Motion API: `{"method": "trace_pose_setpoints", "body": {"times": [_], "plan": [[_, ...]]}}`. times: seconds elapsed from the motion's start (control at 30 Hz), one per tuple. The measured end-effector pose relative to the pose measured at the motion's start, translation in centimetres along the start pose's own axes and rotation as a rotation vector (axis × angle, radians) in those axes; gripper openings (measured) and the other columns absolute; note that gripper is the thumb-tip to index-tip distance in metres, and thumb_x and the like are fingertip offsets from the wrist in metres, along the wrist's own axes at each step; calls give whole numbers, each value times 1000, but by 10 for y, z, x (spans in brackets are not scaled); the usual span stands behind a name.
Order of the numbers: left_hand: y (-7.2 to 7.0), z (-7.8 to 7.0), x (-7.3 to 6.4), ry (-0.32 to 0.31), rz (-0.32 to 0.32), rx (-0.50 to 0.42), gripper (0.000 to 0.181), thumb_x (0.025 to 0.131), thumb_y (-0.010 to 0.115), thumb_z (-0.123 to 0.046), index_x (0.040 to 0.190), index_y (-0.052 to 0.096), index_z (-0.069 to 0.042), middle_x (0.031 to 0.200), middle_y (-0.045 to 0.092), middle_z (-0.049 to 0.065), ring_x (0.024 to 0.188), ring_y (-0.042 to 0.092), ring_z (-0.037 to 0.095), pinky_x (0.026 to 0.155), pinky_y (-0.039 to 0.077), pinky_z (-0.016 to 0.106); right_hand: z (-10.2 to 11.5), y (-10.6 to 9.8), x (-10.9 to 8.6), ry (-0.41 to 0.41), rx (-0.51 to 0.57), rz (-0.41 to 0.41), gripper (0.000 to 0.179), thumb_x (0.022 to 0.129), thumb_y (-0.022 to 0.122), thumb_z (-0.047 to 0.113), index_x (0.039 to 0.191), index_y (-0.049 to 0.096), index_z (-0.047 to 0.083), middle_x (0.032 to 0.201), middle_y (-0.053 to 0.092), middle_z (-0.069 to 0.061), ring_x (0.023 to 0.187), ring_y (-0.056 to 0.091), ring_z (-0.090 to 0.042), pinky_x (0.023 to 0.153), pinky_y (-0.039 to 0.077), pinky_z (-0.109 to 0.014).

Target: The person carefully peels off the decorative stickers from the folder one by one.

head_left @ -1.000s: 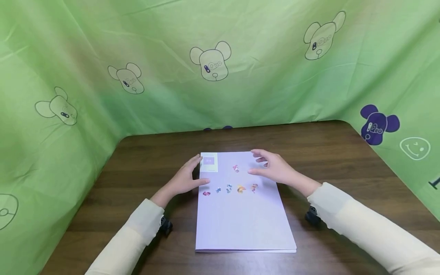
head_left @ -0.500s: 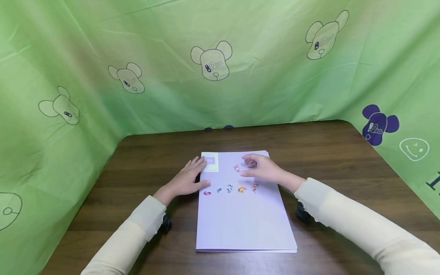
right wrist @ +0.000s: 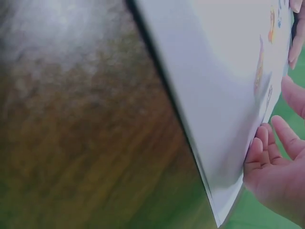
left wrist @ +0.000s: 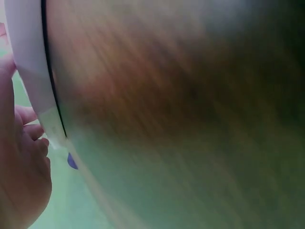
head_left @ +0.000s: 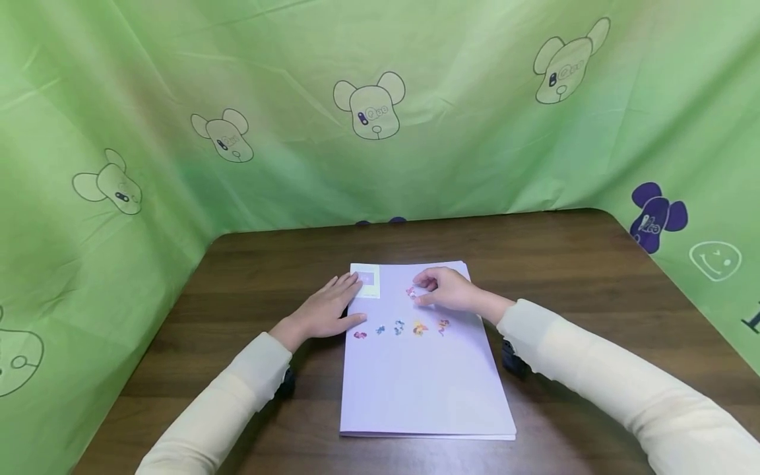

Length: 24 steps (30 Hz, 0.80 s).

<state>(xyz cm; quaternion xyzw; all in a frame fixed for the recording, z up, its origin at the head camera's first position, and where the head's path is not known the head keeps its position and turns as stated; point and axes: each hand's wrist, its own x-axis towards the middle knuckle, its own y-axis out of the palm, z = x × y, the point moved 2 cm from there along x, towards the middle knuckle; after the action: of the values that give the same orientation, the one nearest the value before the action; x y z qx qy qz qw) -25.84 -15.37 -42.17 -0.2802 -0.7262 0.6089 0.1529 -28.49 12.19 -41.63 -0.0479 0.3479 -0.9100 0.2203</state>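
Observation:
A pale lavender folder (head_left: 423, 382) lies flat on the dark wooden table (head_left: 249, 290). A row of several small coloured stickers (head_left: 399, 326) crosses its upper half, and a single pink sticker (head_left: 410, 291) sits above them. My right hand (head_left: 420, 290) has its fingers curled, thumb and forefinger pinching at the pink sticker. My left hand (head_left: 350, 300) lies flat with straight fingers on the folder's left edge, beside a pale square label (head_left: 368, 280). In the right wrist view the folder (right wrist: 214, 95) and the right hand's fingers (right wrist: 259, 152) show close up. The left wrist view is blurred.
Green cloth printed with bear heads (head_left: 368, 105) walls in the table on the left, back and right. Bare wood lies on both sides of the folder and behind it. The table's front edge is out of view.
My right hand has moved left and down onto the folder and curled its fingers around the pink sticker. My left hand has stayed on the folder's left edge.

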Motion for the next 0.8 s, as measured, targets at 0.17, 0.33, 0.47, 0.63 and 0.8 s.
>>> {"method": "trace_pose_setpoints", "body": {"times": [0.17, 0.33, 0.47, 0.63, 0.8], "plan": [[2, 2, 2, 23, 10, 89, 82, 97, 36, -62, 155, 19, -6, 161, 11, 9, 147, 6, 19, 117, 3, 33, 1, 2, 1, -19, -38, -9, 37, 83, 78, 15, 114, 66, -3, 105, 65, -10, 96, 57, -25, 88, 46, -39], [3, 3, 3, 41, 22, 130, 83, 98, 33, -62, 155, 16, -5, 162, 9, 10, 147, 5, 20, 117, 3, 33, 2, 2, 2, -18, -54, -28, 32, 83, 78, 12, 110, 68, -1, 100, 66, -9, 92, 57, -23, 85, 47, -38], [4, 3, 3, 49, 20, 134, 83, 98, 33, -62, 155, 16, -6, 162, 9, 10, 147, 5, 20, 117, 4, 34, 1, 4, 2, -4, -34, -35, 29, 83, 77, 11, 108, 69, 0, 97, 64, -7, 90, 55, -22, 83, 46, -36], [4, 3, 3, 53, 26, 139, 82, 98, 32, -62, 155, 16, -6, 162, 8, 9, 147, 5, 19, 117, 4, 34, -1, 6, 3, 18, -11, -36, 29, 83, 77, 10, 109, 69, 0, 95, 62, -7, 88, 53, -21, 82, 45, -34], [5, 3, 3, 57, 27, 143, 82, 98, 32, -62, 155, 16, -5, 162, 9, 10, 147, 5, 19, 117, 3, 33, -2, 7, 3, 20, -18, -42, 28, 82, 77, 10, 108, 69, 0, 94, 61, -7, 88, 52, -21, 81, 44, -34]]}}
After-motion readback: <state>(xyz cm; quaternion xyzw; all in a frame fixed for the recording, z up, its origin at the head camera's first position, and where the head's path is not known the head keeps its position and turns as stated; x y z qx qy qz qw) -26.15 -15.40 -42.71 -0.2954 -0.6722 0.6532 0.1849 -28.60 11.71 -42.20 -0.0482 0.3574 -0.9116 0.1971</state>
